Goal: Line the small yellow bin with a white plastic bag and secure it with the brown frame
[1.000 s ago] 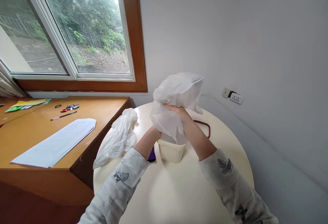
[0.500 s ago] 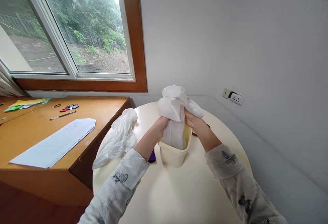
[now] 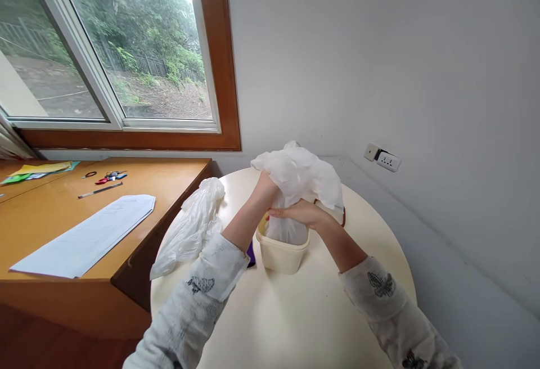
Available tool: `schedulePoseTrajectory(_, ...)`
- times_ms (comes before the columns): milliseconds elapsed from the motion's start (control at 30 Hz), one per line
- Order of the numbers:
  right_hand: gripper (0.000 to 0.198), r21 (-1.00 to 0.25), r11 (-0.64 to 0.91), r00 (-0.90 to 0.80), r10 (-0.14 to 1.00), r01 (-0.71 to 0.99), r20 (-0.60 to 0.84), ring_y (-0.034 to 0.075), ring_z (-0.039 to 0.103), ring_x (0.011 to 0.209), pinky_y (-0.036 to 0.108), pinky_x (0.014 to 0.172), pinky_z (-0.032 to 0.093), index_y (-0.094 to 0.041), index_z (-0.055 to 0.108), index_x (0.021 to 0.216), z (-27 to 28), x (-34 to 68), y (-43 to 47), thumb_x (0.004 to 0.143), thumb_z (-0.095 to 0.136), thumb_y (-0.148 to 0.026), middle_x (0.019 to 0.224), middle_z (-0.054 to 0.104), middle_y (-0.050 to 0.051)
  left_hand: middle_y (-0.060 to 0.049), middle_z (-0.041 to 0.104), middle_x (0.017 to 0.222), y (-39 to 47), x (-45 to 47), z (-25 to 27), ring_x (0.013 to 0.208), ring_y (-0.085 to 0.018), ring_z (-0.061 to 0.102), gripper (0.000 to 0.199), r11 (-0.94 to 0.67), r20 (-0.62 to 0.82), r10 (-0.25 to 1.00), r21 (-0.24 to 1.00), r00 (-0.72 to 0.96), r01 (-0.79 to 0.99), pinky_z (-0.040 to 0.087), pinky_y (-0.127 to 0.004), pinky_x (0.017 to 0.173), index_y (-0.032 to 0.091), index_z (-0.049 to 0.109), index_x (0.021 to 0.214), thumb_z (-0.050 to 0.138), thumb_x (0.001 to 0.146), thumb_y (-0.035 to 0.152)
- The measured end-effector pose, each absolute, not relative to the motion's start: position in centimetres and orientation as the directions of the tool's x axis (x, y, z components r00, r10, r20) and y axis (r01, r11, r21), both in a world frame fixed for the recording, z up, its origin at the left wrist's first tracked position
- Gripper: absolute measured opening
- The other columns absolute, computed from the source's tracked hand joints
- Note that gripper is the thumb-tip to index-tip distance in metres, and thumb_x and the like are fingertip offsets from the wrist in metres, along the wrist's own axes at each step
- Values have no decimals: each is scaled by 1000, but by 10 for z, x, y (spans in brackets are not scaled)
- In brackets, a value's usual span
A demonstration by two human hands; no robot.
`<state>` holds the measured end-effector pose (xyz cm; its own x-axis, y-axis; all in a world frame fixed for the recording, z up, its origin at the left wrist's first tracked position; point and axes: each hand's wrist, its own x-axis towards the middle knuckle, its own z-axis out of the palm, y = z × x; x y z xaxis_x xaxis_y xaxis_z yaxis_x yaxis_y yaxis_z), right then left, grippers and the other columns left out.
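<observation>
A white plastic bag (image 3: 310,175) bunches up above a cream plastic tub (image 3: 283,256), and its lower part hangs inside the tub. My right hand (image 3: 300,212) is closed around the narrowed middle of the bag, just over the tub's rim, with the thumb pointing left. My left hand (image 3: 269,189) reaches in on the bag's left side; its fingers are hidden behind the plastic. Something small and red shows at the tub's left inner edge, too little to name. The tub stands upright on a round cream table (image 3: 295,324).
Another crumpled white plastic bag (image 3: 192,228) lies on the table's left. A dark purple object (image 3: 252,255) sits beside the tub, and a reddish-brown one (image 3: 343,218) lies behind. The wooden desk (image 3: 177,189) holds papers (image 3: 90,237), a pen (image 3: 100,190) and keys (image 3: 115,176).
My right hand has moved down and left, across the front of the bag. My left hand has risen behind the plastic. The bag's top has spread to the right.
</observation>
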<state>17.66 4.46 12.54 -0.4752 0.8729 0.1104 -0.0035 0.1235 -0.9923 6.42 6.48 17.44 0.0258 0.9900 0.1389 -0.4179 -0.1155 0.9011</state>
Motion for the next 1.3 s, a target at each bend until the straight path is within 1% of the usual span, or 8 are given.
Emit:
schedulePoseTrajectory(233,37,-976,153,-594,804,155,32,13,49,61,29,65,39,-18,50,59,121,170,41,77,51,-51,62,55,0,-2,58,56,87,50,181,64,-17,62,3,136,-64,990,713,129,-687,53,-30,68,14,54,67,53,70,13)
schedulePoseTrajectory(400,37,-977,53,-573,816,207,-77,12,47,56,26,57,36,-18,49,60,120,172,42,75,53,-52,58,51,-1,0,54,52,108,39,182,62,-16,62,7,131,-108,991,689,78,-713,53,-29,65,16,50,66,48,69,9)
schedulePoseTrajectory(567,35,-995,-6,-555,830,95,-58,11,45,55,25,57,35,-18,45,51,124,172,41,70,60,-44,55,49,-2,-1,58,61,109,22,178,67,-17,63,7,128,-115,991,718,65,-684,52,-33,70,16,54,74,52,69,12)
schedulePoseTrajectory(700,32,-980,-34,-452,890,-197,60,13,51,61,26,62,39,-17,46,50,129,172,41,68,64,-37,55,48,-2,-7,63,75,92,-2,173,83,-26,64,21,265,-173,950,887,259,-379,47,-42,81,16,57,82,65,67,27)
schedulePoseTrajectory(833,37,-914,-56,-352,931,-401,97,12,52,55,26,61,41,-19,41,49,137,169,45,68,64,-40,49,45,-4,-13,61,110,60,-6,164,116,-26,49,56,97,-88,961,995,261,-23,28,-40,102,19,48,115,62,70,50)
schedulePoseTrajectory(1033,42,-847,26,-289,934,-530,209,6,25,33,25,50,38,-21,30,49,159,162,53,74,58,-41,34,25,-11,-14,40,136,15,18,155,126,-30,36,91,-173,47,905,949,424,264,32,-42,101,20,22,139,68,65,49)
schedulePoseTrajectory(1200,46,-826,172,-158,941,-537,299,4,18,33,23,49,38,-21,24,52,190,180,52,77,54,-46,36,21,-12,-9,18,148,-9,9,153,135,-29,16,92,-290,136,924,858,357,423,21,-40,109,22,16,141,66,67,46)
schedulePoseTrajectory(1300,48,-801,272,-54,934,-533,353,4,17,32,23,48,37,-21,22,52,208,200,47,78,53,-48,36,18,-12,-6,13,149,-24,-2,145,136,-30,12,93,-333,145,903,833,405,443,28,-41,105,30,15,140,68,66,45)
